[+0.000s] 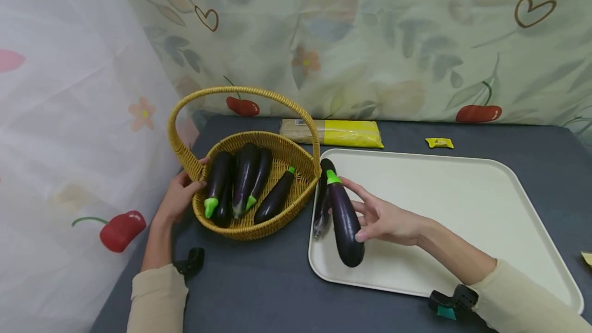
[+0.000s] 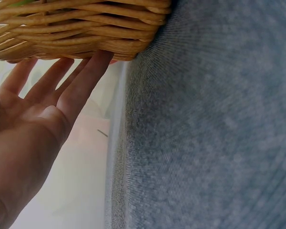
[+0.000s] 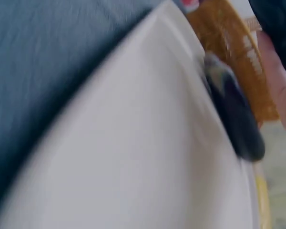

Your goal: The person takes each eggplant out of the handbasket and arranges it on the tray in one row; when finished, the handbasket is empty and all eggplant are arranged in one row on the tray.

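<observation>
A wicker basket (image 1: 259, 231) with a tall arched handle contains several dark eggplants (image 1: 247, 173), some with bright green caps. My left hand (image 1: 179, 197) touches the basket's left side near the handle's base. In the left wrist view, the fingers (image 2: 81, 88) of that hand reach fairly straight against the woven wall. My right hand (image 1: 386, 220) holds a green-capped eggplant (image 1: 344, 220) above the left edge of a white tray (image 1: 444, 209), thumb near its thick end. Another eggplant (image 1: 321, 204) lies along the tray's left rim, partly hidden behind the held one.
Behind the basket and tray lies a yellow and clear package (image 1: 351, 133). A small yellow wrapped packet (image 1: 439, 143) sits behind the tray. Patterned cloth (image 1: 370, 40) hangs at the back, and more cloth (image 1: 69, 143) closes off the left side. Dark grey fabric (image 1: 259, 287) covers the table.
</observation>
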{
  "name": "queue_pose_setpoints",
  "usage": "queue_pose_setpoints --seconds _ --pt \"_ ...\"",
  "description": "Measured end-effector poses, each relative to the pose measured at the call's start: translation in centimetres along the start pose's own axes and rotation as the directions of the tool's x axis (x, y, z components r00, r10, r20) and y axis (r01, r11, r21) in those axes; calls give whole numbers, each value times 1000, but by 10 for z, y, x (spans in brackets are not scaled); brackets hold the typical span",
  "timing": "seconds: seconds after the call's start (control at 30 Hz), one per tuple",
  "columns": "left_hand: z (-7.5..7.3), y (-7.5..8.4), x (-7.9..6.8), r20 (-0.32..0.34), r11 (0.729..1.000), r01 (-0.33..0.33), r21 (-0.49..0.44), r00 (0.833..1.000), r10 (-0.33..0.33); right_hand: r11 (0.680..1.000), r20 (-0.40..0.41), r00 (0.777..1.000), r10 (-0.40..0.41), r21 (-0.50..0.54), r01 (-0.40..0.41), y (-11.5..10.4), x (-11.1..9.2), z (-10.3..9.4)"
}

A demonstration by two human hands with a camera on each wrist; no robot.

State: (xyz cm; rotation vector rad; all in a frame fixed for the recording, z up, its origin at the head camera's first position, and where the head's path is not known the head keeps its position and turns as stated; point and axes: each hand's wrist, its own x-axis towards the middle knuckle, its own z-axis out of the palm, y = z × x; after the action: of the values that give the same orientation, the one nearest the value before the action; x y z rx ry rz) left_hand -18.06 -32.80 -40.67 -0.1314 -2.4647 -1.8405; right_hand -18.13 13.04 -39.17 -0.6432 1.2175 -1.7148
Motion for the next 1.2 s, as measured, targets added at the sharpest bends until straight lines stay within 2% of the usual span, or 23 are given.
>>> queue_pose_setpoints --seconds 0.07,0.17,0.3,0.47,0.77,0.9,1.1,1.2 --pt "0 0 0 1 1000 -3 0 1000 3 1000 -80 996 24 -5 -25 0 -4 -11" --pt "0 -2 1 -2 1000 -10 11 1000 10 998 -190 980 61 -7 -64 -1 -4 -25" --pt "1 -4 1 -3 1000 -22 20 1000 22 996 -275 957 87 -12 -94 1 2 -40" --pt "3 -5 2 3 1000 -25 10 1000 25 994 -304 947 101 -20 -112 4 10 -50" --pt "2 -3 4 8 1000 -29 -5 1000 29 988 -333 934 133 -35 -153 3 20 -49" --pt "1 -1 3 6 1000 -26 6 1000 26 981 -392 910 137 -75 -180 2 27 -45" --pt "0 -2 2 0 1000 -15 -4 1000 15 965 -487 861 147 -119 -232 -3 37 -38" --pt "0 -3 1 -1 1000 -8 -6 1000 8 954 -510 846 153 -146 -261 -5 40 -36"
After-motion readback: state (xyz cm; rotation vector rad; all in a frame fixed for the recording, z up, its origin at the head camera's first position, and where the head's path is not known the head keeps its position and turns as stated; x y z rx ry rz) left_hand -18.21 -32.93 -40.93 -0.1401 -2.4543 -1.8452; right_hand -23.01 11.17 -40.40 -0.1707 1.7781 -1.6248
